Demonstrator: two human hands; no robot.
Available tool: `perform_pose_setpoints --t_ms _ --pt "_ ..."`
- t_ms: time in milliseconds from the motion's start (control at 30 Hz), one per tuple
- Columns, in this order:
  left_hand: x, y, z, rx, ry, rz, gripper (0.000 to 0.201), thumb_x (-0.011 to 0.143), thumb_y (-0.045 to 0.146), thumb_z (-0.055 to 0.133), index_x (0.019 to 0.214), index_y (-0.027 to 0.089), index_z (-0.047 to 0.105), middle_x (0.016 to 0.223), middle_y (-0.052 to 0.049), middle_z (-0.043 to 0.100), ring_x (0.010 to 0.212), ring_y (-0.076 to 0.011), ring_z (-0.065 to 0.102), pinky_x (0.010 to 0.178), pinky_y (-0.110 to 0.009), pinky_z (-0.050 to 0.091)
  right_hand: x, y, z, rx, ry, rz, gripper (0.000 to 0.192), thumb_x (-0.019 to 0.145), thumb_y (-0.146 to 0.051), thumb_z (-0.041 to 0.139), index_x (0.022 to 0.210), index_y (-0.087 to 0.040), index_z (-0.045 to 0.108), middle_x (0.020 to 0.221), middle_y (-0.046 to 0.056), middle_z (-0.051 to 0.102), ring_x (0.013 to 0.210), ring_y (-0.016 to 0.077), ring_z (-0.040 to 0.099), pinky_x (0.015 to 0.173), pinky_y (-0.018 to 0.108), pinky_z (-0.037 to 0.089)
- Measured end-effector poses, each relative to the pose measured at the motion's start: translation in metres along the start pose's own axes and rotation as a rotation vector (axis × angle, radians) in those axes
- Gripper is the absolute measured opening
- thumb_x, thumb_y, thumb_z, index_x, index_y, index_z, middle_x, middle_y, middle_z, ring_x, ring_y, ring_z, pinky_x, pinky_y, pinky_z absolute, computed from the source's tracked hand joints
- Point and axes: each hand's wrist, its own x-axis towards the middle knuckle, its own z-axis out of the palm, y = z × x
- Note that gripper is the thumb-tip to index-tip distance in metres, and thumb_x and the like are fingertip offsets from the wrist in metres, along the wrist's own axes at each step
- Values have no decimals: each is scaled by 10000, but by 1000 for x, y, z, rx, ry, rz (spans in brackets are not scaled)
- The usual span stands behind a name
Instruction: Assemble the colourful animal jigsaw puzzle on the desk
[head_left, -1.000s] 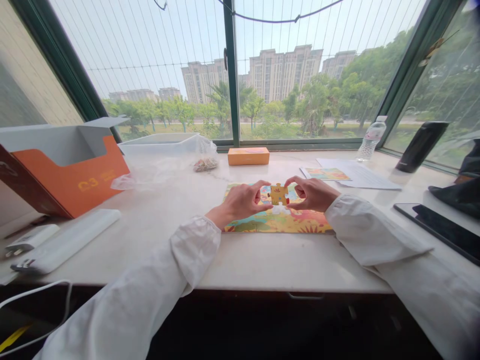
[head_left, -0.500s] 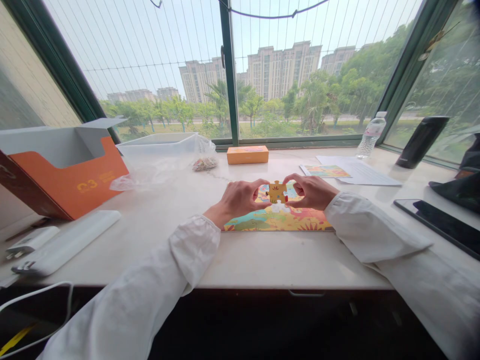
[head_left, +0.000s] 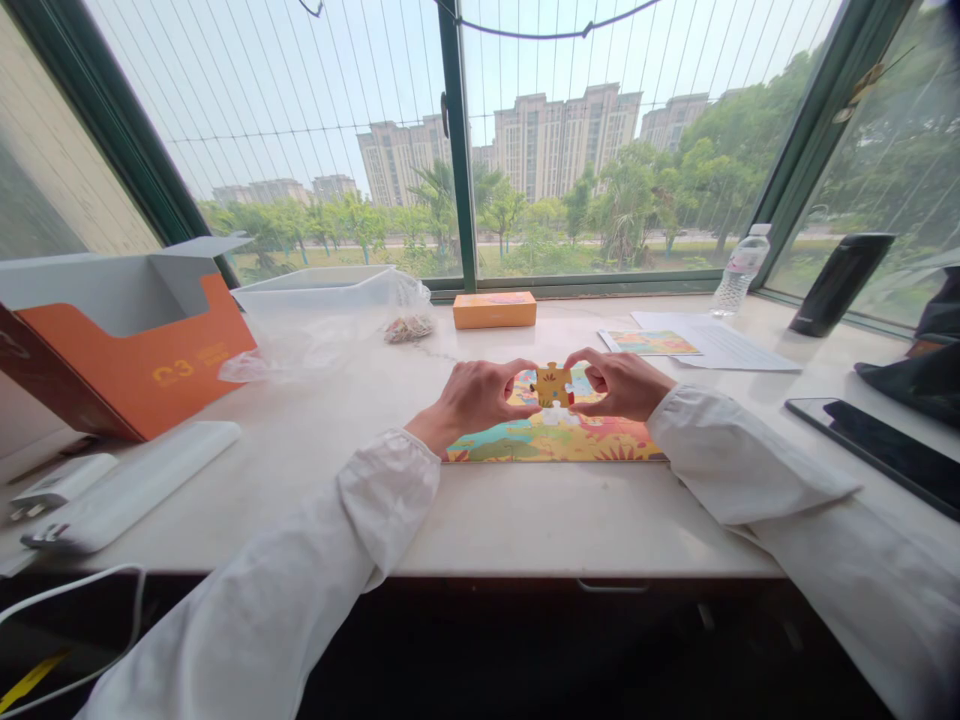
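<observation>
A yellow jigsaw puzzle piece (head_left: pixel 553 386) with a small plant print is held upright between my two hands. My left hand (head_left: pixel 484 395) pinches its left side between thumb and forefinger. From the other side, my right hand (head_left: pixel 626 385) grips the right edge in the same way. Beneath and behind them lies a colourful jigsaw puzzle (head_left: pixel 517 443), flat on the white table (head_left: pixel 480 520). A pale gap shows in the puzzle just under the piece. Both hands hide parts of the puzzle.
An orange box (head_left: pixel 142 350) stands at left, near a clear plastic bin (head_left: pixel 315 300) and a bag of pieces (head_left: pixel 409 325). A small orange box (head_left: pixel 495 310) sits by the window. To the right are a picture card (head_left: pixel 651 343), a water bottle (head_left: pixel 741 270), a black cylinder (head_left: pixel 841 285) and a tablet (head_left: pixel 877 450).
</observation>
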Motion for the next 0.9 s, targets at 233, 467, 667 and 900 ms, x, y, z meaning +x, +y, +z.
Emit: perform_pose_setpoints --t_ms 233,467,667,900 --pt "-1 3 3 -22 -50 -40 534 793 568 693 1251 301 633 702 52 656 626 -154 629 599 -243 373 1 7 1 27 -10 -6 557 757 -493 722 1208 -196 585 607 -68 477 543 136 437 572 254 250" --pt "-2 4 8 -37 -197 1 534 861 568 632 1276 232 628 801 -9 707 696 -190 657 634 -269 429 2 13 6 100 -187 11 535 749 -497 725 1167 -180 622 575 -81 471 508 117 408 555 253 254" --pt "-3 5 9 4 -237 31 496 900 580 569 1285 278 652 889 -33 730 806 -230 680 706 -297 455 3 21 11 249 -260 20 535 765 -568 688 1131 -180 645 529 -106 384 490 105 346 536 250 251" --pt "-4 8 5 -64 -277 50 309 942 475 551 1183 375 718 856 -4 736 852 -222 683 766 -305 468 3 25 13 296 -295 19 549 793 -620 654 1112 -175 686 544 -90 401 498 98 340 525 249 251"
